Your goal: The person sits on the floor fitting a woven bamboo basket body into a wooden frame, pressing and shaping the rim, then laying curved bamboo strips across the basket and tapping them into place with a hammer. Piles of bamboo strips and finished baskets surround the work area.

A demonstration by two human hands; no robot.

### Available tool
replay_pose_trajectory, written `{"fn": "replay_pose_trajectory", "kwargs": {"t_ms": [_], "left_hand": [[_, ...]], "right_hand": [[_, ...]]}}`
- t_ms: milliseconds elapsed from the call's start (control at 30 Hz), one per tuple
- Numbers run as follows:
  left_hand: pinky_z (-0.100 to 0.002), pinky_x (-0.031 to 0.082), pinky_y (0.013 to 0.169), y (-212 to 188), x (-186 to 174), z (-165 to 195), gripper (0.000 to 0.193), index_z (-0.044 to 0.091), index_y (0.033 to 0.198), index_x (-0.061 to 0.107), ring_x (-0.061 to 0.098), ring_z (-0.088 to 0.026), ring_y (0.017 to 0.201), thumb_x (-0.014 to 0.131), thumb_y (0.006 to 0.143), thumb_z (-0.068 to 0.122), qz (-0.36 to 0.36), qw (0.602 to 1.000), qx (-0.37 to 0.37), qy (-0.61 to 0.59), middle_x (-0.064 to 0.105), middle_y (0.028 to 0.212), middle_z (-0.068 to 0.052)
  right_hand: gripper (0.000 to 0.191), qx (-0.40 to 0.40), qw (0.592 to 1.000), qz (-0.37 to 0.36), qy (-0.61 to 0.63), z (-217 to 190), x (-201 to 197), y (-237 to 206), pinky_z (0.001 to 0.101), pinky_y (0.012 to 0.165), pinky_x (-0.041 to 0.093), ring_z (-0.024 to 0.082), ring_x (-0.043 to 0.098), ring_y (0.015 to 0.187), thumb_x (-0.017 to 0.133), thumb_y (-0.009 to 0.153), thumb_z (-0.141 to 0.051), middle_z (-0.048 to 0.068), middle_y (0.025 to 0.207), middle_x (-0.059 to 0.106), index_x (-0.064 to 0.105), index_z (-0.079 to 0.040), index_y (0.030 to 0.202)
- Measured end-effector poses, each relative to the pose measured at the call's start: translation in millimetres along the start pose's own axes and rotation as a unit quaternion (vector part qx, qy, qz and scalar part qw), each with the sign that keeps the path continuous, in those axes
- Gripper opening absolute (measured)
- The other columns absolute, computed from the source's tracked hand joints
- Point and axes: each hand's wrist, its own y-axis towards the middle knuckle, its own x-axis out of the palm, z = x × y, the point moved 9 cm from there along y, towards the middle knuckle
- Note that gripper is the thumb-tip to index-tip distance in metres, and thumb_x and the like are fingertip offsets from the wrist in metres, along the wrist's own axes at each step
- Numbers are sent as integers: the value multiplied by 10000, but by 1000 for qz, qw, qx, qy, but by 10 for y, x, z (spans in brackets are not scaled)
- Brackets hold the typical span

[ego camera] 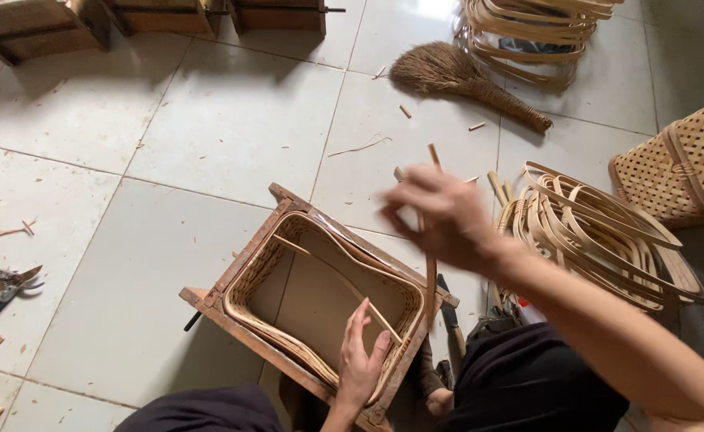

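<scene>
the right hand (pixel 440 216) grips a thin, springy bamboo strip (pixel 430 272) near its top; the left hand (pixel 360 360), fingers unclenched, presses the woven basket (pixel 256 280) rim.

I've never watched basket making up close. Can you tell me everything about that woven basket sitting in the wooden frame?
The basket is a shallow, rounded-rectangle tray of pale woven cane, open side up. It sits snugly inside a brown wooden frame on the tiled floor. A thin stick lies slantwise across its opening. The left hand presses on its near rim, while the blurred right hand grips a bent cane strip at the right edge.
</scene>
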Motion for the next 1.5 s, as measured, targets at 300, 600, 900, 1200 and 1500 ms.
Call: {"fn": "replay_pose_trajectory", "kwargs": {"t_ms": [300,600,900,1200,1500], "left_hand": [[-368,637,865,1,55,252,231,50,1208,591,743,-243,968,652,1034,190,-78,963,-63,-249,720,1096,-163],[-343,621,867,12,-123,70,213,66,1238,594,730,-187,1020,529,1063,168,-63,959,-152,-231,743,1132,-82],[-355,587,754,-117,-105,-50,308,48,1308,609,745,-193,844,564,1030,172,3,978,-87,-192,778,954,-117],[-354,540,617,-174,21,-150,349,69,1354,606,609,-188,604,585,1034,206,-16,977,-137,-161,667,731,-123],[-329,652,721,-136,188,-262,274,90,1264,544,716,-117,862,421,1076,245,-9,933,-196,-302,736,947,-41]], "right_hand": [[211,179,950,-6,257,-688,1481,258,377,488,456,207,583,575,459,1108,-238,113,719,603,530,-42,1080],[224,237,940,-92,229,-563,2089,213,415,452,426,253,518,486,412,1085,-294,110,610,536,463,-83,1136],[254,206,947,-100,223,-712,2238,69,415,433,430,245,517,491,397,1117,-318,120,679,561,420,-65,1112],[271,217,944,-124,216,-741,2234,39,415,433,434,243,529,483,401,1118,-331,126,676,583,404,-77,1023],[239,238,924,-268,130,-365,3119,-130,504,522,526,387,681,630,589,924,-69,213,713,677,414,8,1066]]}}
